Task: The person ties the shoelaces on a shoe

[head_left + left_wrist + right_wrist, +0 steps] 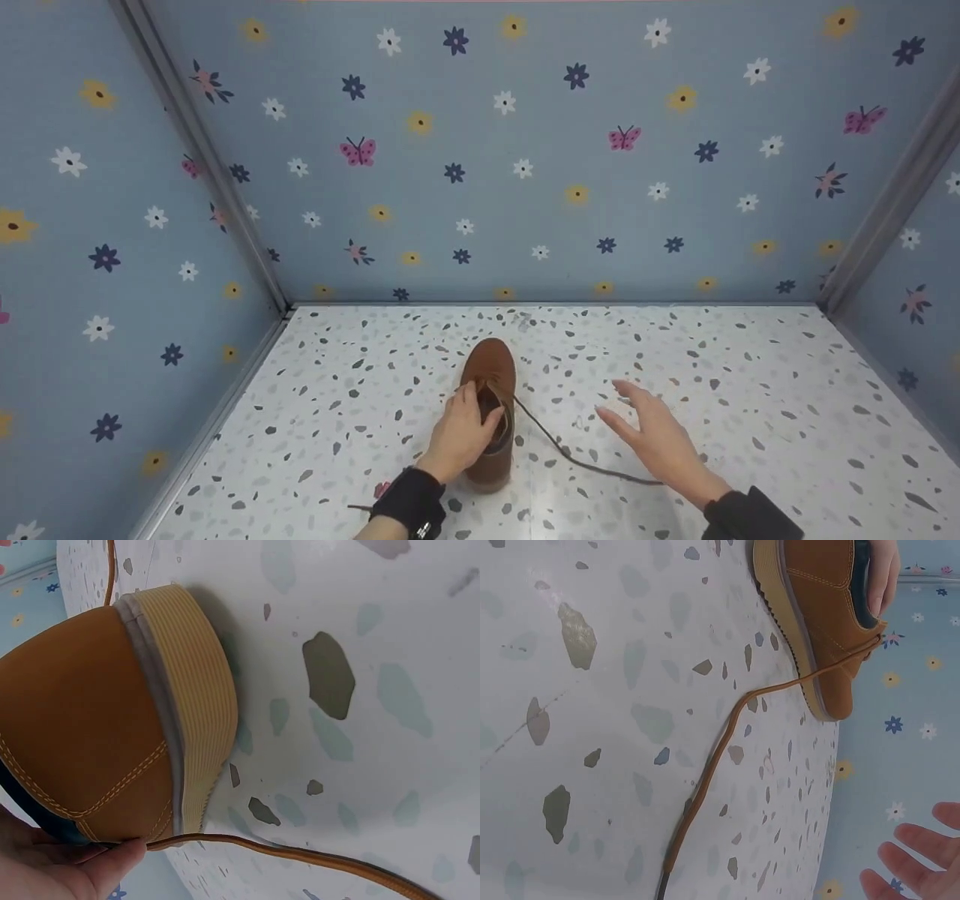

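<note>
A brown lace-up shoe stands upright on the speckled surface, toe pointing away. My left hand grips the left side of its collar, with the thumb over the opening. One brown lace runs from the eyelets across the surface to the right. In the left wrist view another lace trails from beside the fingertips, past the tan ribbed sole. My right hand hovers to the right of the shoe, empty, its fingers and thumb spread apart; the right wrist view shows its fingers at the lower corner.
The white speckled surface meets a blue wall with flowers and butterflies at the back. Similar panels rise on both sides, joined by grey metal strips. A small red patch lies beside the left wrist.
</note>
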Available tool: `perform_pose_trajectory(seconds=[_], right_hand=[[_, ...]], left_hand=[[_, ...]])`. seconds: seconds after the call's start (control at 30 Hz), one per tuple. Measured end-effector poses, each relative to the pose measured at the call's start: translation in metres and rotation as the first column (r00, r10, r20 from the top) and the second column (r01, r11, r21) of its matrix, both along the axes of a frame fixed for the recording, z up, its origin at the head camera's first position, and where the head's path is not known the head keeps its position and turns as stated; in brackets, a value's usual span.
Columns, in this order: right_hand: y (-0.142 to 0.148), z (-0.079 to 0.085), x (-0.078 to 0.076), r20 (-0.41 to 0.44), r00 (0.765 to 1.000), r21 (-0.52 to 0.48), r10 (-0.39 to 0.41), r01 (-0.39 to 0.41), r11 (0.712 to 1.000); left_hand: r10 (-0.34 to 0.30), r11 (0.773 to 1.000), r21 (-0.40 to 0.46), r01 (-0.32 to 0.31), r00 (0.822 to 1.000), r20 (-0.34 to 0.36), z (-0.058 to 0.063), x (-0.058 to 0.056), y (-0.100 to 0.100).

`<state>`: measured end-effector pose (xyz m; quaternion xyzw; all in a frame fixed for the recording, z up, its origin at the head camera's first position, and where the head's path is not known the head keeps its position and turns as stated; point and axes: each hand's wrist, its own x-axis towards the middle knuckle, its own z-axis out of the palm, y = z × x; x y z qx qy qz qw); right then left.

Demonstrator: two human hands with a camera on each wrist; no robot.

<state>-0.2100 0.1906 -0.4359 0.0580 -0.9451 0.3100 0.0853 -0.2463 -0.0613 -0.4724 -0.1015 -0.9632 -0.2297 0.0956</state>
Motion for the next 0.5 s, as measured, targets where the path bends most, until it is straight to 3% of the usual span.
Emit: perform_pose_trajectory(seconds=[0.5], right_hand=[[-0.0018,0.0091,0.0091,-0.001,1.0,-0.065,0.01,-0.01,0.998]], left_hand=[[-0.125,0.99,0.065,0.125,0.992,-0.009,0.0018,0.006,-0.0062]])
